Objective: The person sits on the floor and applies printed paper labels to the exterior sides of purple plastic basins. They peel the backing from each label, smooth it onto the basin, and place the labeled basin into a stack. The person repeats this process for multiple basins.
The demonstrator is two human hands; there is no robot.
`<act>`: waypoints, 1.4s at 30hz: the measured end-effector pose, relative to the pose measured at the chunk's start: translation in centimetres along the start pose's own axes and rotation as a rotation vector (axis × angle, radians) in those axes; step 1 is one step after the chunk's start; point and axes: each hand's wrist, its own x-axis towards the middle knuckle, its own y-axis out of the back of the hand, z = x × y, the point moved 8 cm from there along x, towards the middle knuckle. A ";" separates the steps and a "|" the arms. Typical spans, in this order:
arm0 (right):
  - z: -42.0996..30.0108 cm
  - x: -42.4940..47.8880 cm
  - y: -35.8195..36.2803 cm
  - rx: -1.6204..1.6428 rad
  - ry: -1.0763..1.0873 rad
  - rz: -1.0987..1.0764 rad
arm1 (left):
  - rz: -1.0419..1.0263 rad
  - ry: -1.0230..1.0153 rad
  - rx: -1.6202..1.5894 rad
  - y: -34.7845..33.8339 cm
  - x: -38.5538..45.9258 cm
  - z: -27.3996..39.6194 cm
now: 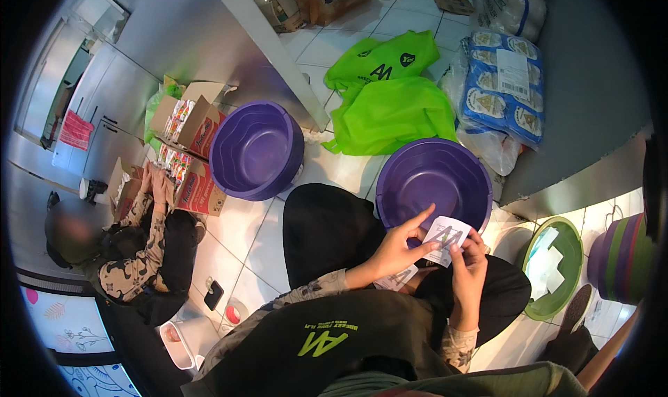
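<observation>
I sit with a white printed paper card [446, 240] held up over my lap. My left hand [392, 252] grips its left side between thumb and fingers. On the card's right edge, my right hand [470, 265] pinches with thumb and fingertips. More printed cards [397, 279] lie in my lap below my left hand, partly hidden by it. Just beyond both hands stands a purple plastic basin [425, 180], and the part of it behind my hands is hidden. Its visible inside shows no contents.
A second purple basin [261, 151] stands left, beside Indomie cartons [201, 188] where another person [141, 261] works. Green fabric bags [391, 115] and a blue plastic-wrapped pack [501, 89] lie ahead. Right are a green basin [571, 282] with papers and striped stacked basins [621, 258].
</observation>
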 end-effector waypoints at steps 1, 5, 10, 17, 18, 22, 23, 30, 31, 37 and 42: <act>0.8 -0.1 -0.2 0.058 -0.030 -0.003 | -0.015 0.007 -0.014 -0.3 0.1 -0.4; -0.2 -0.8 3.1 0.008 0.094 0.152 | -0.024 0.072 -0.240 -3.1 0.6 -2.3; -4.0 -2.2 4.5 -0.555 0.385 0.385 | 0.119 -0.058 0.140 -7.3 2.2 -6.5; -2.3 -2.3 6.9 -0.021 0.284 0.509 | -0.162 0.000 0.861 -8.6 3.0 -9.4; -1.5 -2.0 6.9 0.044 0.222 0.462 | -0.136 -0.030 0.892 -8.5 2.7 -8.7; -1.1 -1.7 7.0 0.178 0.172 0.445 | -0.130 -0.068 1.015 -8.7 2.7 -7.5; -1.3 -1.7 6.8 0.182 0.178 0.445 | -0.136 -0.061 1.042 -8.6 2.8 -7.4; -1.1 -1.6 6.2 0.222 0.160 0.420 | 0.067 -0.247 0.752 -2.7 4.1 1.1; -0.7 -1.5 5.8 0.206 0.155 0.399 | 0.032 -0.150 0.677 -1.7 4.4 1.8; -1.2 -1.7 2.3 -0.362 0.242 0.153 | -0.027 0.132 0.121 0.3 4.2 0.5; -3.2 -2.7 0.8 -0.789 0.522 0.243 | -0.165 0.153 0.168 -1.9 2.7 1.8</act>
